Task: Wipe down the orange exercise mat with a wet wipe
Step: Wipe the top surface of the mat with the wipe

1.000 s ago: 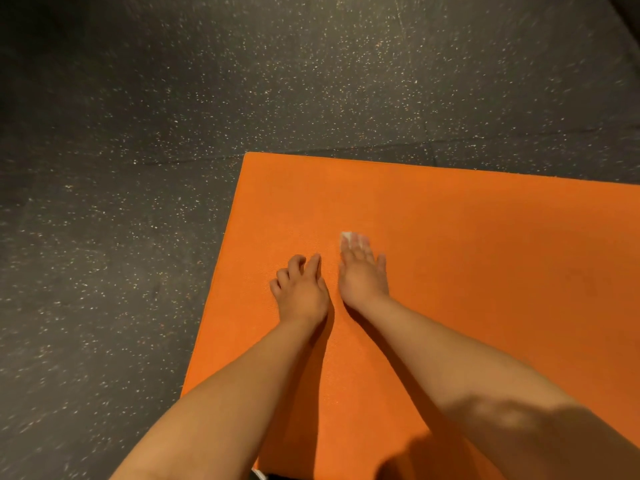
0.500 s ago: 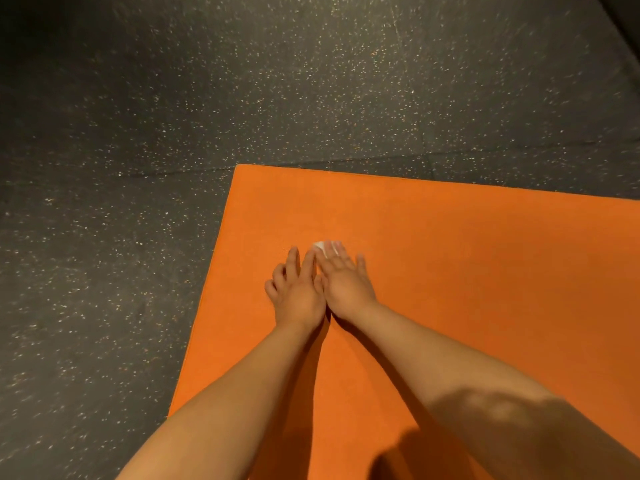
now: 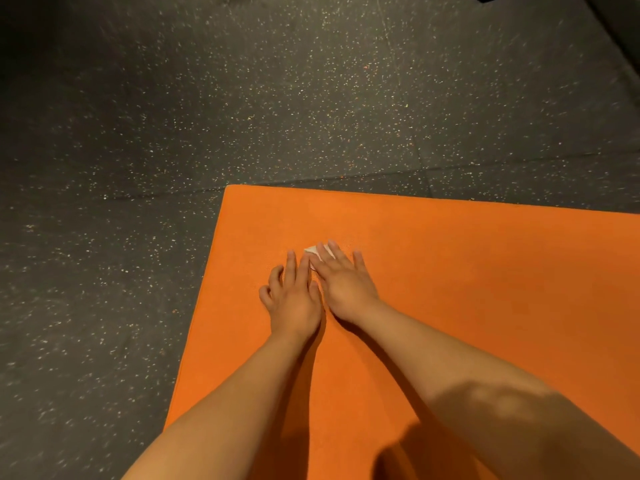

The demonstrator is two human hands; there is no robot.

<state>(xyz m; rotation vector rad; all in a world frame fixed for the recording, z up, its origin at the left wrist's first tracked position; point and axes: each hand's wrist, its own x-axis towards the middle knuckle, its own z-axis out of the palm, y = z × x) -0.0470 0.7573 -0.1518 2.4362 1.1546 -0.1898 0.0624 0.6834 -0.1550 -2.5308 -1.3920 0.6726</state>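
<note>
The orange exercise mat [image 3: 467,271] lies on the floor and fills the lower right of the view; its far left corner sits near the middle. My right hand [image 3: 343,285] presses flat on a small white wet wipe [image 3: 314,252], of which only a bit shows past the fingertips. My left hand [image 3: 292,296] rests palm down on the mat just left of it, fingers spread, its forefinger touching the wipe's edge and the right hand. Both forearms reach in from the bottom.
Dark speckled rubber floor [image 3: 207,116] surrounds the mat on the left and far side, with tile seams running across it. A darker object [image 3: 623,36] edges into the top right corner.
My right hand has slid the wipe leftward across the mat until it meets my left hand. The left hand's fingers have stretched out. The view has tilted slightly.
</note>
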